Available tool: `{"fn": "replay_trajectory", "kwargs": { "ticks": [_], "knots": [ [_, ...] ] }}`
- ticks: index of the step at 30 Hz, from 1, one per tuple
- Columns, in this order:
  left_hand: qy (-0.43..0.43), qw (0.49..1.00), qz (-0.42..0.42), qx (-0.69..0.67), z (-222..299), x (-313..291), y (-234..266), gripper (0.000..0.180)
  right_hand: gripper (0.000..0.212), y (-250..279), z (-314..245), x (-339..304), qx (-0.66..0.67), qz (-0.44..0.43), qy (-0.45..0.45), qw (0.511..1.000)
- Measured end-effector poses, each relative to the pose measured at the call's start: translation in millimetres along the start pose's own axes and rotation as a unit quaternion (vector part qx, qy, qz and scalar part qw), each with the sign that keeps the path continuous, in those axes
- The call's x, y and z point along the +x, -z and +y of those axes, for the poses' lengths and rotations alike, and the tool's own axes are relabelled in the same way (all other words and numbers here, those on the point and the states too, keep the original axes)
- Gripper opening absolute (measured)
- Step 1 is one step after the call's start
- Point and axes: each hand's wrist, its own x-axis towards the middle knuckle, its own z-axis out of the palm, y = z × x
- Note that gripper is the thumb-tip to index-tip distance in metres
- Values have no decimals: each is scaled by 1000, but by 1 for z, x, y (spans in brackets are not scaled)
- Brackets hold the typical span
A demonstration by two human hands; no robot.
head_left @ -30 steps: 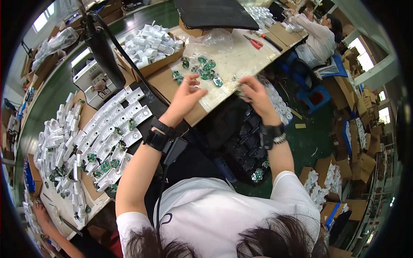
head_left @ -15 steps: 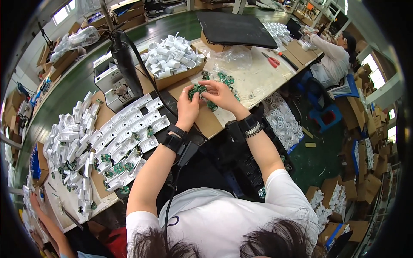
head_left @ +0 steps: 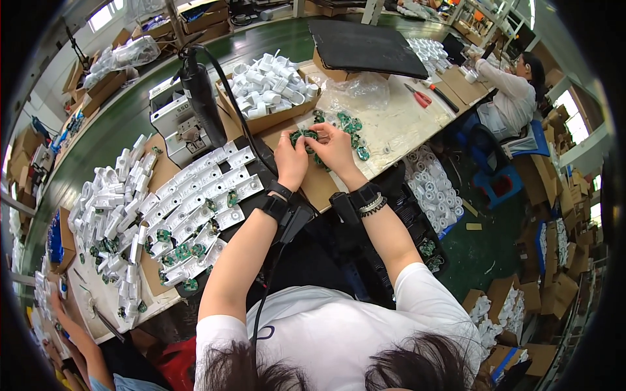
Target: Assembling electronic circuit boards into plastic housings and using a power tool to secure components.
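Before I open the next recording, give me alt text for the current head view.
A person's left hand and right hand together hold green circuit-board pieces over a worktable. Behind, to the left, a cardboard box is heaped with white plastic parts; nearer, on the left, lie rows of white housings.

A small green circuit board (head_left: 302,134) is held, partly covered, at twelve o'clock from the view's centre; tilt unclear.

The scene is bright, the upper-left window (head_left: 106,15) glares white, and outer edges bow (corners go black).
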Motion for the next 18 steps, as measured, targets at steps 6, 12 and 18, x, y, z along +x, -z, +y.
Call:
{"fn": "replay_trajectory", "kwargs": {
  "ticks": [6,12,18],
  "knots": [
    [-21,998,-4,-57,-12,4,-7,37,29,20,1,14,-80,-70,59,993],
    [79,953,-120,-268,3,7,-2,58,31,49,11,21,-33,-100,48,993],
    [207,896,-147,-365,64,-17,29,65,29,53,4,-3,-173,-165,58,969]
  ]
}}
